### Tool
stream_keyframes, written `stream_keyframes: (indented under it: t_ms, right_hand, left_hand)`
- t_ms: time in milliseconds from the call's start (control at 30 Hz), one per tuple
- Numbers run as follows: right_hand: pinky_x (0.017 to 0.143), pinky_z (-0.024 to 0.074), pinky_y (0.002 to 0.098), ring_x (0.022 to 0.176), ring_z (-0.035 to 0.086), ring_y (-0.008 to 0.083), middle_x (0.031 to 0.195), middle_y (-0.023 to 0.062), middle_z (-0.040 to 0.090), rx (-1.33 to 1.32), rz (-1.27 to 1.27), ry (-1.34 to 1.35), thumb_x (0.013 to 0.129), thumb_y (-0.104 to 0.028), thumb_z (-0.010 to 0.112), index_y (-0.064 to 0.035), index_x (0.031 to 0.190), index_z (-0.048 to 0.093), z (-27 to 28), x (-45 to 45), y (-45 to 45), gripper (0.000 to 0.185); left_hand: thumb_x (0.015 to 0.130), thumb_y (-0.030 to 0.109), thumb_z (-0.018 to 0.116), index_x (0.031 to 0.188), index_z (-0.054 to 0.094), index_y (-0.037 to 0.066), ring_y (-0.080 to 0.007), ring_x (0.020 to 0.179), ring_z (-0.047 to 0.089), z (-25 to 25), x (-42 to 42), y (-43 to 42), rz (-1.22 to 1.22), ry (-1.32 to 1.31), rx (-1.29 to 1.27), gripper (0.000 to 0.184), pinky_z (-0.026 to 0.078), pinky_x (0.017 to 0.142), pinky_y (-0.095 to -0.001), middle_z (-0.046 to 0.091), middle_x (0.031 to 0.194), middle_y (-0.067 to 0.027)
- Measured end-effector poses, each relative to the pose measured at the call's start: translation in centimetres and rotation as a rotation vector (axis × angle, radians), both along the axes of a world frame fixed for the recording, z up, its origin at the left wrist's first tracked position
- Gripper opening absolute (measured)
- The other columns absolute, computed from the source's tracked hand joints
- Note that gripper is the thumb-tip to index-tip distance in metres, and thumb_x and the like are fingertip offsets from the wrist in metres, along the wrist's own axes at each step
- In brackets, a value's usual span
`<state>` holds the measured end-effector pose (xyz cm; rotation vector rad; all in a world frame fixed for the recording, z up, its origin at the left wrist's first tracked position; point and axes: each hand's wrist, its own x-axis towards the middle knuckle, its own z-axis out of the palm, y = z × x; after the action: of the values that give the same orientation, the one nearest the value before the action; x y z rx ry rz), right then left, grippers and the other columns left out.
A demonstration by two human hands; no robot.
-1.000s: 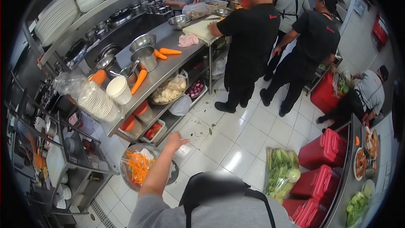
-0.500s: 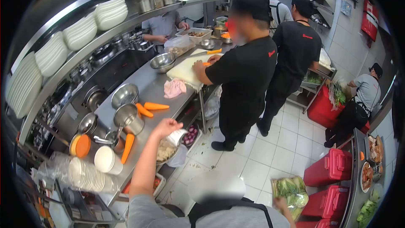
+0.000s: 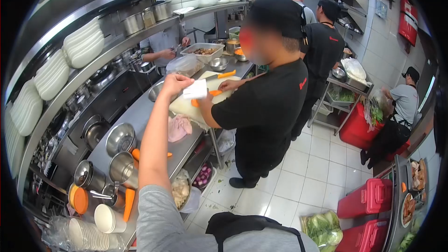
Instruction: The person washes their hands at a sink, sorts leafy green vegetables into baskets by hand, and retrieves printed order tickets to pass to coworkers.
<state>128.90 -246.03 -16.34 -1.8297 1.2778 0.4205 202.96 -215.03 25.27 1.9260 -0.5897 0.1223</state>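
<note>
My left hand (image 3: 176, 85) is stretched out over the steel table, with thumb and fingers closed on a small white paper-like piece (image 3: 196, 89). What exactly the piece is cannot be made out. Behind it lies a white cutting board (image 3: 184, 107), where a co-worker in a black shirt (image 3: 275, 93) handles a carrot (image 3: 214, 93). A pink cloth (image 3: 179, 128) rests on the table below the board. A metal bowl (image 3: 158, 92) is partly hidden behind my forearm. My right hand is out of the picture.
Metal pots (image 3: 124, 169), paper cups (image 3: 110, 218) and a loose carrot (image 3: 129, 204) stand or lie on the near table. Stacked white plates (image 3: 84, 42) fill the shelf above. Bagged leafy greens (image 3: 322, 229) sit on the floor by red bins (image 3: 364, 198). Other people work farther back.
My left hand has moved forward and up with the white piece, from above the table's near edge to in front of the cutting board. My right hand, earlier by the bagged greens, has left view.
</note>
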Motion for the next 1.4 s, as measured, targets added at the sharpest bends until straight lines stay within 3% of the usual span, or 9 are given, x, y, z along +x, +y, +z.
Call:
stream_keyframes:
  t_ms: [133, 200, 233, 300, 400, 433, 800, 1033, 1400]
  right_hand:
    - [0.065, 0.0499, 0.0391, 0.071, 0.063, 0.0244, 0.091, 0.0108, 0.065, 0.026, -0.108, -0.110, 0.083, -0.016, 0.058, -0.0038, 0.106, 0.060, 3.1, 7.3, -3.9, 0.027]
    - [0.043, 0.0456, 0.0298, 0.062, 0.065, 0.0196, 0.079, 0.0119, 0.064, 0.130, -0.259, -0.489, 0.085, -0.013, 0.056, 0.0037, 0.101, 0.057, -7.1, 8.6, -9.5, 0.023]
    - [0.046, 0.0461, 0.0309, 0.063, 0.064, 0.0190, 0.077, 0.0097, 0.062, 0.101, -0.277, -0.493, 0.085, -0.011, 0.055, 0.0012, 0.099, 0.057, -5.5, 10.3, -9.5, 0.019]
    - [0.051, 0.0470, 0.0331, 0.066, 0.062, 0.0179, 0.073, 0.0055, 0.058, 0.045, -0.324, -0.503, 0.085, -0.008, 0.055, -0.0036, 0.096, 0.057, -0.6, 14.4, -8.8, 0.011]
    - [0.042, 0.0462, 0.0299, 0.059, 0.064, 0.0197, 0.080, 0.0117, 0.062, 0.021, -0.400, -0.592, 0.084, -0.011, 0.057, 0.0029, 0.103, 0.055, -1.6, 15.0, -6.6, 0.023]
    - [0.054, 0.0486, 0.0339, 0.064, 0.062, 0.0178, 0.068, 0.0088, 0.062, -0.118, -0.343, -0.432, 0.083, -0.017, 0.060, -0.0017, 0.086, 0.063, 0.3, 15.0, -4.8, 0.016]
    - [0.053, 0.0494, 0.0339, 0.062, 0.062, 0.0180, 0.073, 0.0089, 0.063, -0.162, -0.486, -0.111, 0.082, -0.018, 0.061, -0.0024, 0.087, 0.064, 7.8, 14.6, -1.8, 0.017]
    - [0.053, 0.0499, 0.0340, 0.061, 0.062, 0.0180, 0.075, 0.0091, 0.064, -0.170, -0.585, -0.110, 0.082, -0.019, 0.061, -0.0028, 0.088, 0.064, 8.3, 14.3, -0.3, 0.018]
    - [0.052, 0.0508, 0.0341, 0.059, 0.062, 0.0182, 0.080, 0.0093, 0.065, -0.096, -0.570, -0.068, 0.081, -0.021, 0.062, -0.0035, 0.090, 0.065, 5.0, 17.7, 3.8, 0.019]
  left_hand:
    - [0.069, 0.016, 0.077, 0.077, 0.070, 0.004, -0.0119, 0.066, 0.058, 2.6, 4.8, -1.4, 0.142, -0.321, -0.084, 0.016, 0.047, 0.063, -0.0251, 0.065, 0.081, -0.0053]
    - [0.068, 0.013, 0.077, 0.078, 0.070, 0.007, -0.0131, 0.071, 0.059, 3.8, 8.0, -2.6, 0.288, -0.699, -0.113, 0.014, 0.047, 0.067, -0.0252, 0.063, 0.091, -0.0069]
    - [0.068, 0.009, 0.075, 0.077, 0.071, 0.009, -0.0148, 0.076, 0.059, 4.7, 9.0, -3.4, 0.346, -0.755, -0.167, 0.010, 0.048, 0.069, -0.0254, 0.058, 0.104, -0.0090]
    - [0.069, 0.006, 0.074, 0.076, 0.070, 0.008, -0.0147, 0.075, 0.059, 5.8, 13.1, -5.0, 0.259, -0.758, -0.313, 0.009, 0.048, 0.069, -0.0248, 0.057, 0.106, -0.0097]
    - [0.071, -0.001, 0.069, 0.076, 0.071, 0.006, -0.0162, 0.077, 0.062, 7.2, 17.6, -7.4, 0.232, -0.793, -0.396, 0.009, 0.050, 0.068, -0.0259, 0.060, 0.104, -0.0095]
    - [0.071, -0.001, 0.068, 0.076, 0.071, 0.006, -0.0168, 0.077, 0.063, 7.5, 19.1, -7.9, 0.241, -0.800, -0.396, 0.009, 0.050, 0.067, -0.0265, 0.061, 0.103, -0.0093]
    - [0.078, -0.003, 0.056, 0.095, 0.070, 0.008, -0.0284, 0.083, 0.064, 7.0, 28.6, -10.1, 0.378, -0.908, -0.343, 0.025, 0.050, 0.073, -0.0342, 0.065, 0.090, -0.0153]
    - [0.082, 0.001, 0.056, 0.102, 0.068, 0.007, -0.0328, 0.079, 0.062, 7.0, 29.8, -10.6, 0.392, -1.076, -0.273, 0.024, 0.048, 0.070, -0.0366, 0.063, 0.086, -0.0176]
    - [0.076, -0.008, 0.046, 0.121, 0.050, -0.004, -0.0405, 0.094, 0.057, 8.4, 27.7, -12.1, 0.408, -0.955, 0.026, 0.045, 0.046, 0.082, -0.0431, 0.055, 0.106, -0.0250]
